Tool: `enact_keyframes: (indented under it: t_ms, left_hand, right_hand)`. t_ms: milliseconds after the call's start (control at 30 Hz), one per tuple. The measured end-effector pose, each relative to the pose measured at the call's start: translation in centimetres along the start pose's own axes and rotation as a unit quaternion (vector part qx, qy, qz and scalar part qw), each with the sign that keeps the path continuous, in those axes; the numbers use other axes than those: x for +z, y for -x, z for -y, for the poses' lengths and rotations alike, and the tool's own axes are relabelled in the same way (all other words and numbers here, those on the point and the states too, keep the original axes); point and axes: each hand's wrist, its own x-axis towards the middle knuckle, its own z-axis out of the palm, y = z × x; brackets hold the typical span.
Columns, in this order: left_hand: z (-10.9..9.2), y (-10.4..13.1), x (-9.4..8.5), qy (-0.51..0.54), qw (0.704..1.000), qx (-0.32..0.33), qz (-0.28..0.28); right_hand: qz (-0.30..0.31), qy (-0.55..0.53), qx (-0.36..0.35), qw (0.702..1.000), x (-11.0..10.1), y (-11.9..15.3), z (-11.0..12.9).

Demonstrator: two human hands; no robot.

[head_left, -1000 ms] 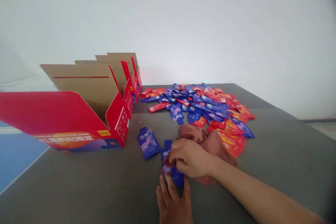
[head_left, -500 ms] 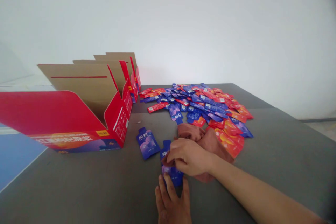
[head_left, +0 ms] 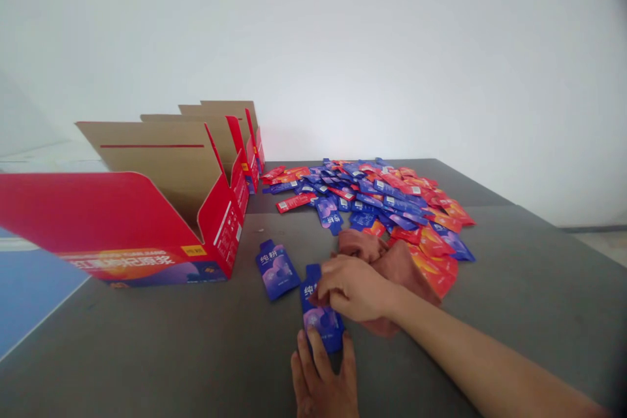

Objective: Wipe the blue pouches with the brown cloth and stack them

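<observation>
The right hand [head_left: 350, 287] is gripping a bunched reddish-brown cloth [head_left: 404, 268] over a blue pouch [head_left: 321, 321], while the left hand [head_left: 326, 382], open with fingers spread, is holding that pouch's near edge down on the table [head_left: 514, 274]. The step in hand appears to be wiping the pouch's front, the next stroke probably calling for steady pressure from the left hand. Farther out, a second blue pouch [head_left: 277, 272] is lying just beside the first, a pile of red and blue pouches [head_left: 362, 189] is resting beyond the cloth, and open red boxes [head_left: 215, 235] are standing at left.
</observation>
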Motion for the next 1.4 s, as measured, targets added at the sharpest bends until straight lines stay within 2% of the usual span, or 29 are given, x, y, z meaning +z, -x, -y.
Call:
enact_keyframes:
  t_ms: [100, 167, 333, 433, 533, 633, 700, 800, 933, 1000, 1100, 1233, 1300, 1400]
  left_hand:
    - [0.0, 0.2, 0.1, 0.007, 1.0, 0.003, 0.007]
    - [0.0, 0.3, 0.3, -0.01, 1.0, 0.006, 0.004]
    - [0.0, 0.4, 0.7, -0.033, 0.999, 0.015, 0.005]
    - [0.0, 0.3, 0.7, -0.04, 0.999, 0.019, 0.012]
    - [0.1, 0.3, 0.7, -0.033, 0.999, 0.018, 0.02]
    - [0.1, 0.5, 0.9, -0.034, 0.999, 0.019, 0.006]
    - [0.0, 0.6, 1.0, -0.042, 0.999, 0.021, -0.007]
    - [-0.1, 0.4, 0.9, -0.047, 0.998, 0.022, -0.022]
    - [-0.1, 0.2, 0.6, -0.03, 0.999, 0.011, -0.031]
    - [-0.1, 0.1, 0.6, -0.024, 0.999, 0.008, -0.025]
    - [-0.1, 0.3, 0.6, -0.032, 0.999, 0.013, -0.016]
    - [0.0, 0.5, 0.7, -0.023, 1.0, 0.014, 0.004]
    - [0.0, 0.5, 0.6, -0.024, 1.0, 0.011, 0.013]
    - [0.1, 0.5, 0.7, -0.038, 0.999, 0.019, 0.014]
  right_hand:
    - [0.034, -0.023, -0.041, 0.998, 0.6, 0.3, 1.4]
    - [0.044, -0.019, -0.027, 0.998, 0.8, 0.0, 1.4]
    - [0.014, 0.02, 0.061, 0.998, 0.3, -1.3, -1.3]
    - [-0.012, 0.044, 0.076, 0.996, 0.1, -1.2, -2.3]
    - [-0.024, 0.024, 0.028, 0.999, 0.2, -0.2, -1.4]
    - [0.006, -0.033, -0.044, 0.998, 0.5, 0.5, 0.5]
    - [0.029, -0.054, -0.066, 0.996, 0.8, 0.6, 1.4]
    - [0.035, -0.042, -0.028, 0.998, 0.8, 0.1, 1.2]
    - [0.014, 0.016, 0.059, 0.998, 0.1, -0.4, -0.8]
    - [0.001, 0.038, 0.078, 0.996, -0.2, -0.2, -1.2]
    - [-0.002, 0.025, 0.042, 0.999, -0.1, 0.2, -0.3]
    - [0.042, -0.042, -0.042, 0.997, 0.6, 0.3, 1.7]
    - [0.048, -0.053, -0.04, 0.997, 0.7, 0.1, 1.8]
    - [0.036, -0.035, -0.002, 0.999, 0.5, -0.1, 0.6]
